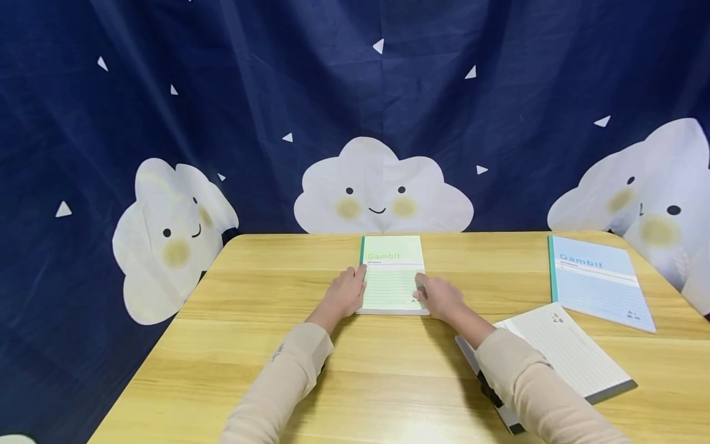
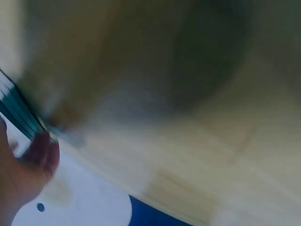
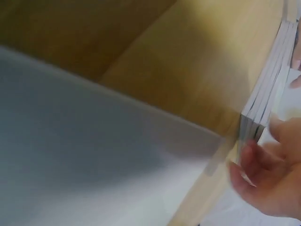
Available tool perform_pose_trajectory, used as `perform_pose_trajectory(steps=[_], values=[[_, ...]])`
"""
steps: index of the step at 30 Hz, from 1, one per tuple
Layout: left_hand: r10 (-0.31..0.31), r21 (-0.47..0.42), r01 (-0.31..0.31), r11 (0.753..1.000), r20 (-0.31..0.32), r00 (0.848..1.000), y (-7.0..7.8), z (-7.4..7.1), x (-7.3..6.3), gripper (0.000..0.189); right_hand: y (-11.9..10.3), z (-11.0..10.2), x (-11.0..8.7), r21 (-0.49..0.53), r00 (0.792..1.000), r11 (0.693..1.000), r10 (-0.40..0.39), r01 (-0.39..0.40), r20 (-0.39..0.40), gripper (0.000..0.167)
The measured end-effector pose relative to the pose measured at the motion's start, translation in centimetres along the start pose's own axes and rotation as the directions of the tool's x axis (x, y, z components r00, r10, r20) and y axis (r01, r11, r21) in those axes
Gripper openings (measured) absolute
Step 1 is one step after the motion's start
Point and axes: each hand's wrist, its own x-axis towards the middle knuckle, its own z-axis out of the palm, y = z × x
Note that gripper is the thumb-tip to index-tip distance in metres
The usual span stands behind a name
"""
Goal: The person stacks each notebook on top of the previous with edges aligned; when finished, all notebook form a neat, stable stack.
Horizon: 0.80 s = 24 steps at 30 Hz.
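A stack of several notebooks lies near the far edge of the table, topped by a light green notebook (image 1: 392, 287) marked "Gambit" with a green spine. My left hand (image 1: 346, 291) touches the spine side of the stack, fingers laid along it. On the opposite side, my right hand (image 1: 440, 297) is at the edge, its thumb and fingers overlapping the cover's margin in the head view. The left wrist view shows the green spines (image 2: 21, 110) layered beside the fingertips. White page edges (image 3: 273, 70) appear in the right wrist view, close to the loosely bent right fingers.
A light blue "Gambit" notebook (image 1: 599, 283) lies at the back right of the wooden table (image 1: 222, 370). Nearer, a pale lined notebook (image 1: 577, 354) with a dark grey edge lies angled, partly hidden under the right forearm. A dark blue cloud-print curtain (image 1: 261, 80) hangs behind.
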Motion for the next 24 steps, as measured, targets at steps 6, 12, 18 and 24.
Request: perform_pose_trajectory(steps=[6,12,18,24], values=[[-0.018,-0.098,-0.003,0.995,-0.214,0.977,1.2,-0.5,-1.2,0.045,1.3,-1.5,-0.6,0.000,0.939,0.987,-0.152,0.160,-0.309,0.035],[0.119,-0.114,-0.159,0.981,-0.298,0.947,3.3,-1.2,-2.8,0.049,3.5,-2.8,-2.2,-0.083,0.867,0.953,-0.300,0.292,-0.397,0.037],[0.279,-0.075,-0.309,0.948,-0.268,0.922,5.7,-0.7,-4.8,0.051,5.5,-3.5,-4.3,-0.187,0.910,0.946,-0.309,0.264,-0.277,0.046],[0.429,0.002,-0.437,0.899,-0.194,0.882,8.0,0.2,-6.6,0.054,7.6,-3.5,-6.5,-0.234,0.925,0.932,-0.323,0.276,-0.198,0.058]])
